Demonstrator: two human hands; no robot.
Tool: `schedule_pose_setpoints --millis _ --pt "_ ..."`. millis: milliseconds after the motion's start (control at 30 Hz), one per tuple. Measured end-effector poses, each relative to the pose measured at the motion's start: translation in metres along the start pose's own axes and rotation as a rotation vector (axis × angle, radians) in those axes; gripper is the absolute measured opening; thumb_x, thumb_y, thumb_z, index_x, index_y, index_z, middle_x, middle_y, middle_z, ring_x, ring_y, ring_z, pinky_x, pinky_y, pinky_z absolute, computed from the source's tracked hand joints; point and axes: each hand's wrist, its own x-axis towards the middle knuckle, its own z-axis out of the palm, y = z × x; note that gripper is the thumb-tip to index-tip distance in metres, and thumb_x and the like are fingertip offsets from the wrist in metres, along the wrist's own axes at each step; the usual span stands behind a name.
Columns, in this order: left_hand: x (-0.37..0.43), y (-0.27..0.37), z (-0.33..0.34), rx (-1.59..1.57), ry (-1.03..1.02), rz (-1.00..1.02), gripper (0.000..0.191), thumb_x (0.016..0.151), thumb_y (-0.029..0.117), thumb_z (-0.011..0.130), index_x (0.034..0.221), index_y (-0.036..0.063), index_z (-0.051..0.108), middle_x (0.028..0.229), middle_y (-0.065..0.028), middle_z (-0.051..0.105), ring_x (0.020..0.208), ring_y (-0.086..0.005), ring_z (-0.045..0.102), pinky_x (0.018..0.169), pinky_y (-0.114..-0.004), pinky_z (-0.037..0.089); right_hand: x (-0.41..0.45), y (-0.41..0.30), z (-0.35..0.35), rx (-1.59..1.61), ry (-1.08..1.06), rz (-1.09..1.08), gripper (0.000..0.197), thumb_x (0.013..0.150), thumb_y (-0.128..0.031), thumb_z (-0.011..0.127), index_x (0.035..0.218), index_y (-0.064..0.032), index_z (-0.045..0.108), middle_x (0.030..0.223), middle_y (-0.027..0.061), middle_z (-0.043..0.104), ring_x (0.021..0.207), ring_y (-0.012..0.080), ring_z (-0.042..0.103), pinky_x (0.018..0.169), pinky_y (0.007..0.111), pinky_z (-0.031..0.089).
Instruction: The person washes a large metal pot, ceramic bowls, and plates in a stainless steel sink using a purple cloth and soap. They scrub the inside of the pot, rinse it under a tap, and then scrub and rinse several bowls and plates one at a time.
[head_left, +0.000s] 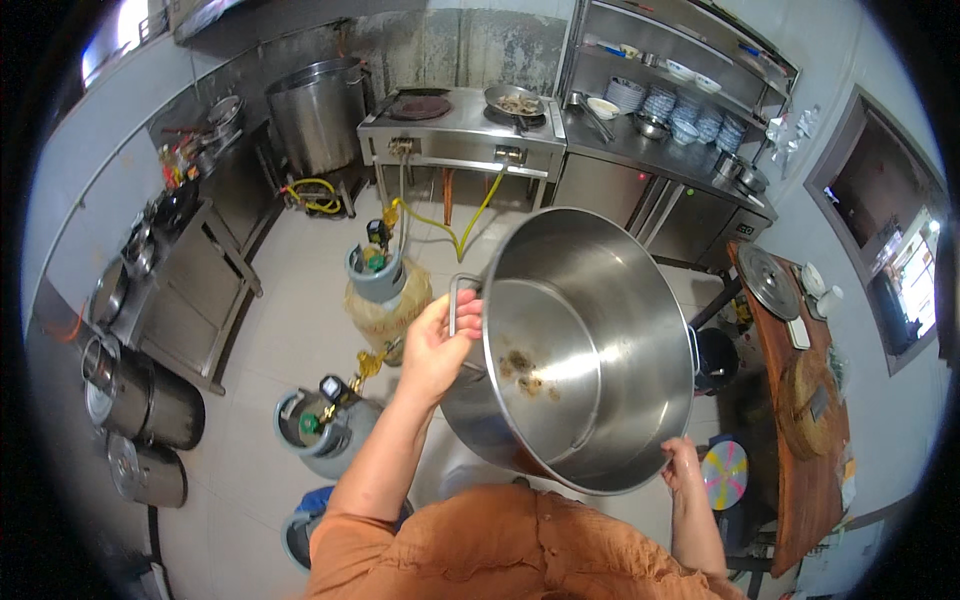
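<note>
A large stainless steel stockpot (637, 322) is tilted in front of me, its mouth turned up towards my face. Brown burnt-looking stains (525, 371) mark its inner bottom. My left hand (444, 337) is closed around the metal loop handle (454, 304) on the pot's left side. At the lower right, my right hand (681, 461) grips the pot's rim, with part of the fingers hidden behind the wall. A second loop handle (694, 351) juts out on the right, untouched. Whether the pot's base rests on anything is hidden.
Gas cylinders (390, 300) with hoses stand on the tiled floor to my left. Ahead is a gas stove (461, 124) with a frying pan (514, 103) of food. A wooden table (806, 495) runs along the right; lidded pots (146, 469) sit far left.
</note>
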Motion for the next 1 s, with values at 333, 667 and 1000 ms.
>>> schedule_pose_setpoints --millis 333,667,1000 --pt "0.169 -0.033 -0.063 -0.017 0.357 0.093 0.037 0.074 -0.005 0.046 0.111 -0.0069 0.045 0.101 -0.0124 0.055 0.087 -0.0157 0.055 0.075 -0.023 0.045 0.161 -0.166 0.178 -0.165 -0.231 -0.019 0.031 0.067 -0.006 0.052 0.097 -0.0077 0.046 0.063 0.0003 0.044 0.044 0.0077 0.039 0.031 0.020 0.029" --pt "0.348 -0.015 -0.121 -0.077 0.381 0.273 0.038 0.067 -0.008 0.041 0.104 -0.0088 0.049 0.096 -0.0129 0.055 0.084 -0.0160 0.054 0.077 -0.024 0.045 0.275 -0.291 0.356 -0.064 -0.566 -0.028 0.028 0.069 0.001 0.046 0.097 -0.0025 0.045 0.064 0.0041 0.051 0.038 0.0085 0.042 0.031 0.019 0.033" --pt "0.487 -0.006 -0.190 -0.091 0.501 0.412 0.039 0.065 -0.007 0.037 0.102 -0.0103 0.049 0.097 -0.0152 0.055 0.088 -0.0202 0.055 0.082 -0.029 0.046 0.388 -0.422 0.556 -0.246 -0.866 -0.132 0.038 0.072 -0.002 0.047 0.110 -0.0058 0.044 0.068 0.0034 0.050 0.046 0.0111 0.043 0.038 0.023 0.034"
